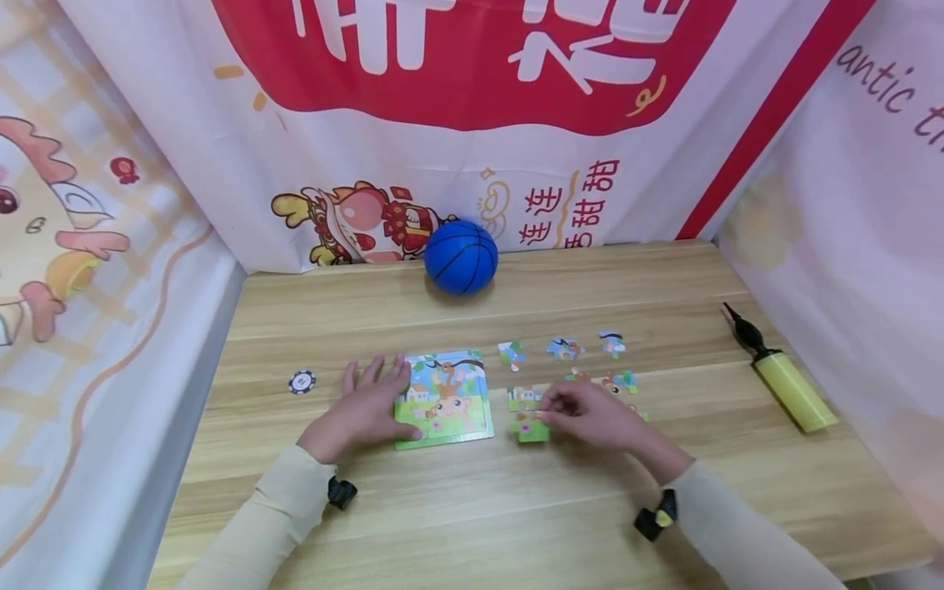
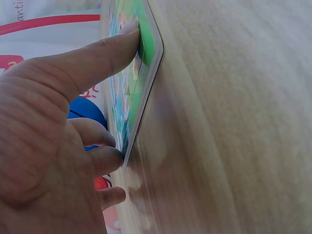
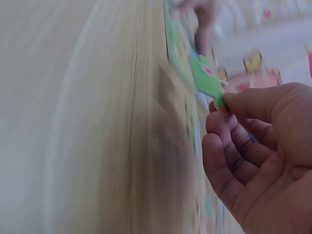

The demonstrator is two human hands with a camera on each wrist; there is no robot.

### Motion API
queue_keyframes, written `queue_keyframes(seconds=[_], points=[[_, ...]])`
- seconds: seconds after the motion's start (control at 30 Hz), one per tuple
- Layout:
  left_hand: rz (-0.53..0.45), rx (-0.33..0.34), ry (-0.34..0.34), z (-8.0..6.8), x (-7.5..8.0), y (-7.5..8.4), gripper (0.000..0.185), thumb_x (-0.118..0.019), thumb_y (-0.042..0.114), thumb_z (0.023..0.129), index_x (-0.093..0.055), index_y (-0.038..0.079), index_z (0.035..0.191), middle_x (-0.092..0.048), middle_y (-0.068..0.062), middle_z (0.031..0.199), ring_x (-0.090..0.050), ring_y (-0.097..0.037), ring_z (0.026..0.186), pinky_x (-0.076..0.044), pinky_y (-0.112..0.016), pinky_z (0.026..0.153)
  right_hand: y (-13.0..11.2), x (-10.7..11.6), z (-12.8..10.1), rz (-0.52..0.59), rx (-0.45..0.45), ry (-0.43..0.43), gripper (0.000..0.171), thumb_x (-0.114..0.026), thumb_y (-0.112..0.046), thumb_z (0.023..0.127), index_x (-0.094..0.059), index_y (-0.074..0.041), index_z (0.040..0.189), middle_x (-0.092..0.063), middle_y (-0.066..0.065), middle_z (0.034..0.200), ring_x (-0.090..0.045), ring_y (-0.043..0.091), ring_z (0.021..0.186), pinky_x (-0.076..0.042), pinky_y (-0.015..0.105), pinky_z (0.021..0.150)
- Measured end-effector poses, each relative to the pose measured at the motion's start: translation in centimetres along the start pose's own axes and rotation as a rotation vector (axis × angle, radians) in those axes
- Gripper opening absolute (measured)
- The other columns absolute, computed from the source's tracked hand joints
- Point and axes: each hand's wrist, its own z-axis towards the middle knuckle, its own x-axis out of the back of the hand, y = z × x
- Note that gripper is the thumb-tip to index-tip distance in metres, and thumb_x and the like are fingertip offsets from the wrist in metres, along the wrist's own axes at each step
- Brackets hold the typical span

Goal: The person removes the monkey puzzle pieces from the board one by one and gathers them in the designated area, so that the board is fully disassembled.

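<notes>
A square picture puzzle with a monkey on it lies on the table. My left hand rests at its left side, fingers spread and fairly straight. In the left wrist view the thumb presses on the puzzle's green corner, and the other fingers reach along its edge. My right hand pinches a green puzzle piece with a pink flower between thumb and fingertips. That piece is held up, tilted, to the right of the puzzle. Several loose pieces lie around and partly behind the right hand, among them a house piece.
Farther back lie more loose pieces, such as a branch piece. A blue ball stands by the back curtain. At the left is a poker chip. A yellow hand pump lies along the table's right side.
</notes>
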Motion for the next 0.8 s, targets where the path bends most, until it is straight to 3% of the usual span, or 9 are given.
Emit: queue_keyframes(seconds=[0.13, 0.3, 0.5, 0.8], points=[[0.007, 0.004, 0.003, 0.0, 0.1, 0.1, 0.115, -0.082, 0.058, 0.077, -0.024, 0.003, 0.16, -0.013, -0.016, 0.166, 0.0, -0.045, 0.151, 0.016, -0.065, 0.111, 2.7, 2.5, -3.2, -0.002, -0.077, 0.028, 0.011, -0.07, -0.024, 0.099, -0.07, -0.014, 0.102, -0.067, 0.0, 0.089, -0.062, 0.02, 0.079, -0.053, 0.03, 0.067], [0.0, -0.004, -0.001, 0.2, 0.1, 0.3, 0.113, -0.082, 0.058, 0.078, -0.026, 0.002, 0.159, -0.014, -0.017, 0.166, -0.001, -0.046, 0.151, 0.016, -0.066, 0.111, 4.3, 3.8, -5.0, -0.001, -0.14, 0.029, 0.014, -0.069, -0.022, 0.099, -0.07, -0.009, 0.104, -0.066, 0.002, 0.089, -0.062, 0.021, 0.08, -0.053, 0.029, 0.067], [-0.008, -0.009, -0.007, 0.1, 0.1, 0.4, 0.112, -0.081, 0.057, 0.079, -0.026, 0.001, 0.159, -0.014, -0.018, 0.166, -0.001, -0.047, 0.15, 0.015, -0.067, 0.111, 4.8, 4.1, -5.3, -0.023, -0.138, 0.028, 0.012, -0.069, -0.016, 0.099, -0.069, -0.005, 0.104, -0.066, 0.004, 0.087, -0.061, 0.02, 0.078, -0.052, 0.029, 0.066], [0.003, -0.006, 0.0, 0.1, 0.3, 0.5, 0.114, -0.082, 0.058, 0.077, -0.026, 0.0, 0.158, -0.014, -0.02, 0.165, -0.001, -0.048, 0.15, 0.015, -0.067, 0.11, 4.5, 4.5, -4.9, -0.121, -0.145, 0.052, 0.006, -0.069, -0.014, 0.098, -0.07, -0.009, 0.102, -0.065, -0.001, 0.086, -0.059, 0.017, 0.076, -0.05, 0.029, 0.064]])
